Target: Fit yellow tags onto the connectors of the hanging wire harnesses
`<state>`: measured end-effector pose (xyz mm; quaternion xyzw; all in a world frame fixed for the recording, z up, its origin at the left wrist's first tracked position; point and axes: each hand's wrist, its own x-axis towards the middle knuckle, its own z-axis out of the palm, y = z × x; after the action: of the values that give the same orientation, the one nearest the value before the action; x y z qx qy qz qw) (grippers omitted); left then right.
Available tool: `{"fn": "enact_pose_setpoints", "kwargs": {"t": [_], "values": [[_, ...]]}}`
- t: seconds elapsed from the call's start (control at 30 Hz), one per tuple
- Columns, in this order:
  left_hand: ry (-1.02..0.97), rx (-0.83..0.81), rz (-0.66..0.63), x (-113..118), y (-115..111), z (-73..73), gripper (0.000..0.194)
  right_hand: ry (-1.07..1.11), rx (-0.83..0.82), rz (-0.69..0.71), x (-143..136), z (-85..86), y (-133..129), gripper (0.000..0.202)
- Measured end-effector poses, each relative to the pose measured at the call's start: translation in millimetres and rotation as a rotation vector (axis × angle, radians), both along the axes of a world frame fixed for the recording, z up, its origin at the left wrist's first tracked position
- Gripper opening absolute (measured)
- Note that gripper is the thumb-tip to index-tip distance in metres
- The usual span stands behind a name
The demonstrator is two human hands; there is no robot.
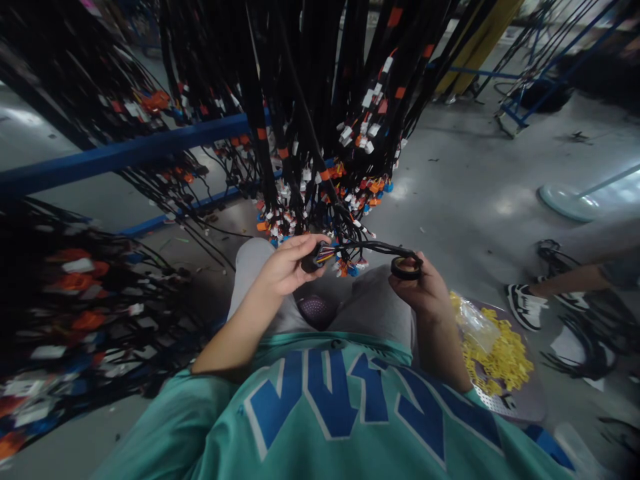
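In my left hand (293, 265) is a black connector (313, 259) with several coloured wires coming out of its right side. A thin black wire bundle (373, 246) stretches from there toward my right hand (425, 287). That hand grips a roll of black tape (405, 268), and the bundle's far end meets it at the fingers. Whether a strip of tape is stuck to the wires I cannot tell. Just beyond my hands hang black wire harnesses (310, 133) ending in white, orange and blue connectors (367, 190).
A blue rack bar (130, 150) crosses on the left, with more harnesses around it. At right, a stool seat (537, 393) holds yellow plastic pieces (505, 357) and a clear bag (477, 323). Another person's shoe (527, 307) and cable coils (587, 347) are beyond it.
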<state>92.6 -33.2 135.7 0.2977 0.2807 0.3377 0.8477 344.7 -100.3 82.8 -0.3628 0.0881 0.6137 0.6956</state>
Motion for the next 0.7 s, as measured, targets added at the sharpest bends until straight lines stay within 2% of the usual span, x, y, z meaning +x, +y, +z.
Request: {"fn": "enact_pose_setpoints", "kwargs": {"t": [0.1, 0.33, 0.57, 0.7], "values": [[-0.039, -0.078, -0.001, 3.3, 0.2, 0.9, 0.008, 0.011, 0.029, 0.045, 0.2, -1.3, -0.7, 0.019], [-0.060, -0.120, -0.014, 6.1, -0.2, 3.4, 0.014, -0.019, 0.051, 0.058, -1.6, -3.5, -0.8, 0.016], [-0.079, -0.077, -0.032, 4.4, 1.5, -1.1, 0.011, -0.013, -0.025, -0.001, -5.4, -1.1, 1.3, 0.015], [-0.085, -0.037, -0.037, 2.8, 2.3, -4.4, 0.013, -0.015, -0.003, 0.006, -7.8, -1.0, 1.3, 0.014]]}}
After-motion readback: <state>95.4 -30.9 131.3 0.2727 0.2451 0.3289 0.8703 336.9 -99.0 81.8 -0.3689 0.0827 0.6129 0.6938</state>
